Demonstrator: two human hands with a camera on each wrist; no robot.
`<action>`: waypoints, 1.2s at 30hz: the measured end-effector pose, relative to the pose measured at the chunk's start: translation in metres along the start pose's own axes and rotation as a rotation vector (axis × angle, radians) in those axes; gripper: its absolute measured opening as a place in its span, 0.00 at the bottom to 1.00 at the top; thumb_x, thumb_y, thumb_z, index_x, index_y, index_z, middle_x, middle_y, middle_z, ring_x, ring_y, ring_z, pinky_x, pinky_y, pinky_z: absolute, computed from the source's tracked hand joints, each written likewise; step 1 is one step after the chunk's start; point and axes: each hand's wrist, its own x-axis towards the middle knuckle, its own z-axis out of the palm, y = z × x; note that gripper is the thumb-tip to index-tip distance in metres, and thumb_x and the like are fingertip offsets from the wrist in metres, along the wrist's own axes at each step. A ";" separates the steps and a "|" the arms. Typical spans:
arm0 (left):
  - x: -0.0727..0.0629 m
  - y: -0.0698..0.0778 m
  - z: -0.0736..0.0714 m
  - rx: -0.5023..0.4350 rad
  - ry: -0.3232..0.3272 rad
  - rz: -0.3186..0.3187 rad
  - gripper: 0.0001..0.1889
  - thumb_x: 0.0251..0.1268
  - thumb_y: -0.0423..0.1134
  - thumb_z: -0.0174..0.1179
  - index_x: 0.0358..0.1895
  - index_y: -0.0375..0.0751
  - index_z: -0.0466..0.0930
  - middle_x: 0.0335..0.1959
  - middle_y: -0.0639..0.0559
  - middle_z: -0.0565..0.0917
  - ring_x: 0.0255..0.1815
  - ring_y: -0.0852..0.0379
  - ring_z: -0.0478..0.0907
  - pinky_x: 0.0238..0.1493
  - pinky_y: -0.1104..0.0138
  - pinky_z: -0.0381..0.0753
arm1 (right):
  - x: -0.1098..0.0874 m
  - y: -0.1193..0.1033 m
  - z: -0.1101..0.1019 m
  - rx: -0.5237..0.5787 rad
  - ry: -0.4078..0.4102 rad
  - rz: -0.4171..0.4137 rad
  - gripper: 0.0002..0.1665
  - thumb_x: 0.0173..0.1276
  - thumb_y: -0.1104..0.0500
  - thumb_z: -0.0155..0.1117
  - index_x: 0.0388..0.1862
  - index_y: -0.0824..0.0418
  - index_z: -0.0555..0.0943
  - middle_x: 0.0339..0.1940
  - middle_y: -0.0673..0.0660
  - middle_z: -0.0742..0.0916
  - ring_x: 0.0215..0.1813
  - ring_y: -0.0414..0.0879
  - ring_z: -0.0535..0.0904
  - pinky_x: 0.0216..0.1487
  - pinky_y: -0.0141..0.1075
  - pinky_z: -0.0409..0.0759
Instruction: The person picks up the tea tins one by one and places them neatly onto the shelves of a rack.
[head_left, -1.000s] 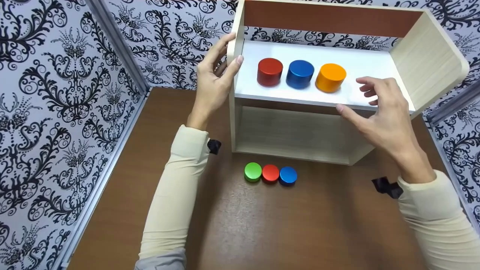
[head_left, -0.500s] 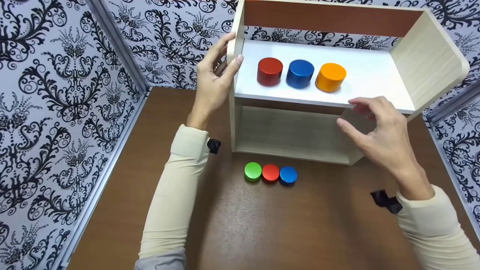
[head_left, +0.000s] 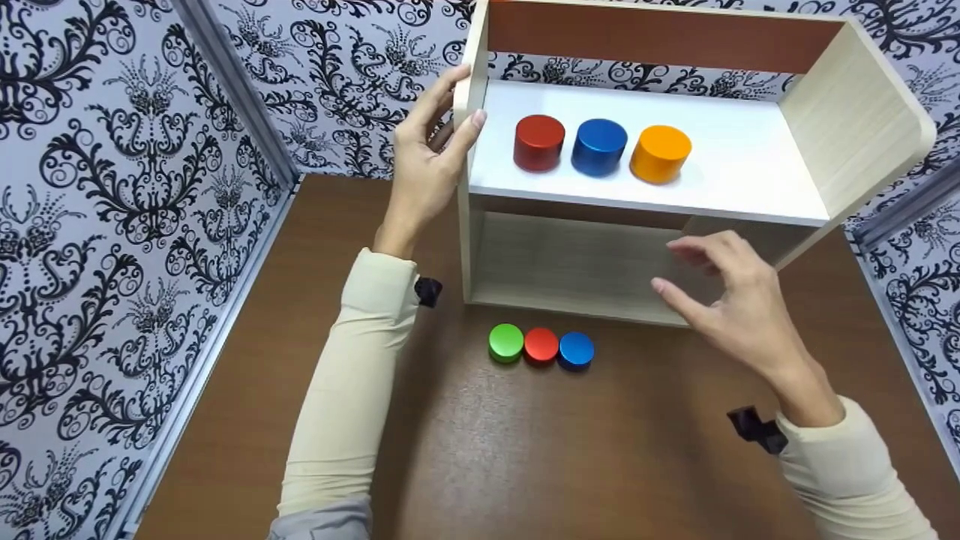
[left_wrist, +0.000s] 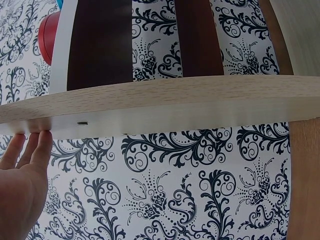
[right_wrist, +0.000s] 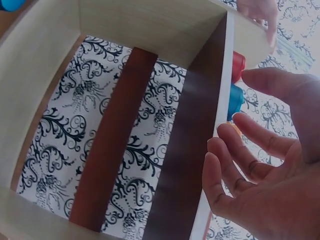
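A small two-level wooden shelf (head_left: 585, 307) with a white upper board stands on the brown table. My left hand (head_left: 424, 161) holds the edge of its left side panel (head_left: 471, 82), thumb at the front edge and fingers on the outer face. In the left wrist view, the fingertips touch that panel. My right hand (head_left: 731, 300) is in front of the lower compartment's right end, thumb and fingers apart, holding nothing. A red cylinder (head_left: 539, 144), a blue cylinder (head_left: 599, 148) and an orange cylinder (head_left: 661, 154) stand in a row on the white board.
Three smaller cylinders sit side by side on the table (head_left: 525, 450) before the shelf: green (head_left: 506, 343), red (head_left: 541, 346) and blue (head_left: 577, 351). The shelf's right side panel (head_left: 855, 127) rises beyond my right hand. Patterned walls (head_left: 150, 225) enclose the table.
From over the white board's right front, my right hand has drawn down and toward me, slightly left, past the board's edge. My left hand and all the cylinders stay in place.
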 end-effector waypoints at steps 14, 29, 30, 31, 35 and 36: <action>0.000 0.001 0.000 0.005 0.006 -0.037 0.25 0.69 0.26 0.62 0.69 0.31 0.72 0.66 0.40 0.75 0.62 0.47 0.77 0.66 0.63 0.79 | -0.024 0.007 0.021 0.064 -0.052 0.019 0.30 0.56 0.65 0.80 0.58 0.64 0.81 0.50 0.59 0.82 0.50 0.45 0.74 0.48 0.23 0.72; -0.001 0.000 0.001 -0.005 0.004 0.004 0.25 0.69 0.25 0.61 0.68 0.29 0.72 0.64 0.38 0.76 0.60 0.43 0.78 0.65 0.61 0.81 | -0.044 0.014 0.042 0.085 -0.058 0.073 0.31 0.56 0.62 0.82 0.58 0.61 0.81 0.48 0.55 0.82 0.50 0.46 0.76 0.49 0.22 0.73; -0.001 0.000 0.001 -0.003 0.003 0.006 0.25 0.69 0.25 0.61 0.68 0.29 0.72 0.64 0.38 0.76 0.60 0.44 0.78 0.65 0.61 0.81 | -0.045 0.015 0.044 0.087 -0.061 0.076 0.31 0.55 0.62 0.82 0.58 0.61 0.81 0.48 0.54 0.82 0.50 0.46 0.76 0.49 0.22 0.74; 0.000 0.000 0.000 0.000 0.002 0.007 0.25 0.69 0.25 0.61 0.68 0.28 0.71 0.64 0.38 0.76 0.60 0.44 0.78 0.65 0.60 0.81 | -0.046 0.016 0.045 0.090 -0.063 0.078 0.31 0.55 0.62 0.82 0.58 0.61 0.81 0.48 0.54 0.82 0.50 0.47 0.76 0.49 0.23 0.74; 0.000 -0.001 0.000 0.008 0.001 0.005 0.25 0.69 0.26 0.61 0.68 0.29 0.72 0.65 0.40 0.76 0.60 0.46 0.78 0.64 0.61 0.81 | -0.051 0.019 0.053 0.092 -0.071 0.092 0.31 0.54 0.61 0.83 0.57 0.61 0.81 0.47 0.53 0.82 0.50 0.46 0.76 0.49 0.25 0.74; 0.000 -0.001 0.000 0.010 0.001 0.005 0.25 0.69 0.26 0.61 0.68 0.29 0.72 0.65 0.39 0.76 0.60 0.46 0.78 0.64 0.61 0.81 | -0.052 0.020 0.055 0.092 -0.074 0.095 0.31 0.54 0.61 0.83 0.57 0.62 0.81 0.47 0.53 0.82 0.50 0.46 0.76 0.49 0.25 0.74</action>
